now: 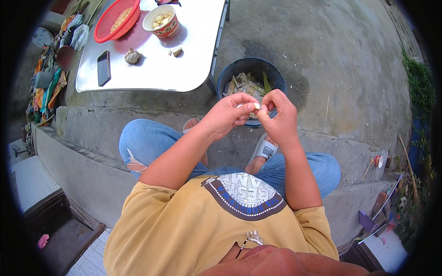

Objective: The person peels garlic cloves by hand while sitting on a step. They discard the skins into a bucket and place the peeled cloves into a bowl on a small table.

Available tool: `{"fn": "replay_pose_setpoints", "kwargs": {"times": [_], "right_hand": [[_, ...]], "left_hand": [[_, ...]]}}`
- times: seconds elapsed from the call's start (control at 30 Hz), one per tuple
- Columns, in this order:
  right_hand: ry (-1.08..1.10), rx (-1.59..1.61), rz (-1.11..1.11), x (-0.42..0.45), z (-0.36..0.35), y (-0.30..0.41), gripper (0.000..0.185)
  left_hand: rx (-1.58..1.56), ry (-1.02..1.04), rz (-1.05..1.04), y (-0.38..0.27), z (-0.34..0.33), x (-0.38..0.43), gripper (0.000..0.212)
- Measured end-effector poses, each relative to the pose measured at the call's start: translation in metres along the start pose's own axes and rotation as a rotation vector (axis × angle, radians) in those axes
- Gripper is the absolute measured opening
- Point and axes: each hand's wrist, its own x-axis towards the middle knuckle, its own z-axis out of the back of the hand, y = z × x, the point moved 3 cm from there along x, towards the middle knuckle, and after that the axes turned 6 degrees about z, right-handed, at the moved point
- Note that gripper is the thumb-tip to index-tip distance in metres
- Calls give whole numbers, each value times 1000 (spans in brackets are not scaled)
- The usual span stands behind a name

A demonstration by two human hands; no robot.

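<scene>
My left hand (231,112) pinches a pale garlic clove (256,106) between thumb and fingers, over a dark blue bucket (222,77). At the clove's right end, my right hand (279,115) has thumb and forefinger closed on it; any bit of skin between those fingertips is too small to make out. Peelings and green leaf scraps (250,84) fill the lower part of the bucket. On the metal table (152,74) lie a whole garlic bulb (132,56) and an unpeeled clove (177,51) with a small fragment beside it. Peeled cloves (162,20) sit in a paper tub (167,30).
A red plastic colander (133,24) holding peanut-like kernels (121,19) stands behind a phone (103,68) on the table. Concrete paving (331,51) stretches to the right, with a broom (409,165) at its edge. Piled cloths and bags (51,76) line the left side.
</scene>
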Motion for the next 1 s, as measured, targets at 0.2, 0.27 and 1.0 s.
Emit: {"fn": "replay_pose_setpoints", "kwargs": {"times": [0.2, 0.27, 1.0], "right_hand": [[12, -3, 15, 0, 1, 2, 13], [21, 0, 22, 0, 0, 2, 12], [-114, 6, -26, 1, 1, -9, 13]], "left_hand": [[-39, 2, 18, -7, -5, -3, 20], [23, -6, 6, -9, -6, -4, 26], [292, -78, -104, -25, -8, -12, 28]]}}
